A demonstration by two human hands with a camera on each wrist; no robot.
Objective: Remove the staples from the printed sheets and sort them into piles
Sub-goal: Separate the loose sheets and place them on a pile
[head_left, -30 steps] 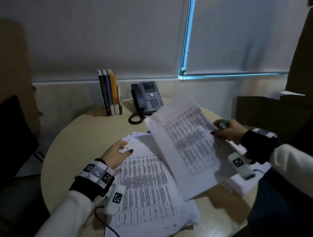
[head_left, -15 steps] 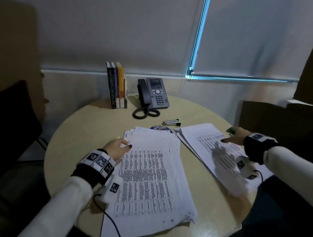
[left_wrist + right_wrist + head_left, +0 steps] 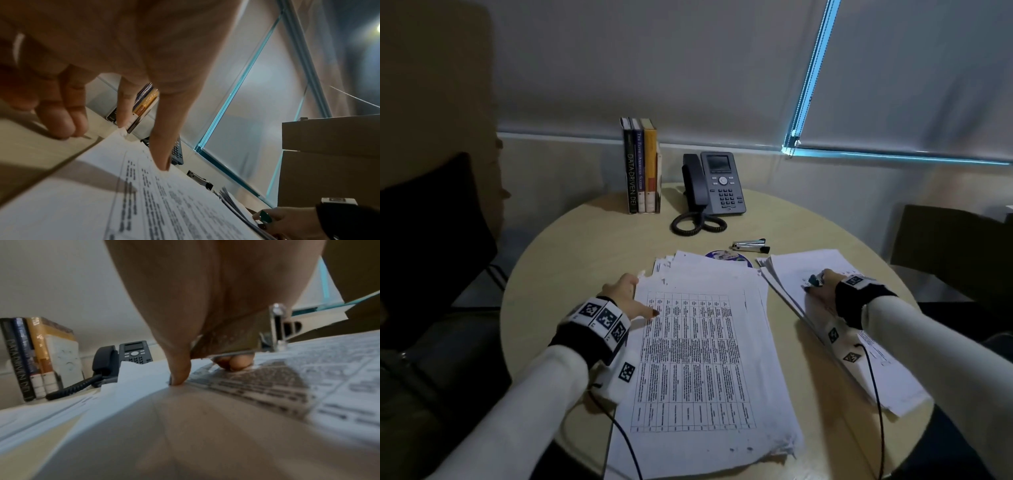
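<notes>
Two piles of printed sheets are lying on a round table [image 3: 571, 246]. The main stack [image 3: 705, 359] is filling the centre of the head view; the left hand [image 3: 628, 294], fingers straight, is pressing its upper left corner, probably to steady it. The sorted pile [image 3: 825, 308] is sitting at centre right, where the right hand [image 3: 822, 286] is gripping what appears to be a metal staple remover [image 3: 246, 335] while pressing down on the top sheet. A stapler [image 3: 750, 245] is lying just above both piles.

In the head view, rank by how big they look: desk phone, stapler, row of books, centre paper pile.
1. Centre paper pile, though nearest the camera, which inflates it.
2. Row of books and desk phone look alike; not ranked.
3. Stapler, smallest.
</notes>
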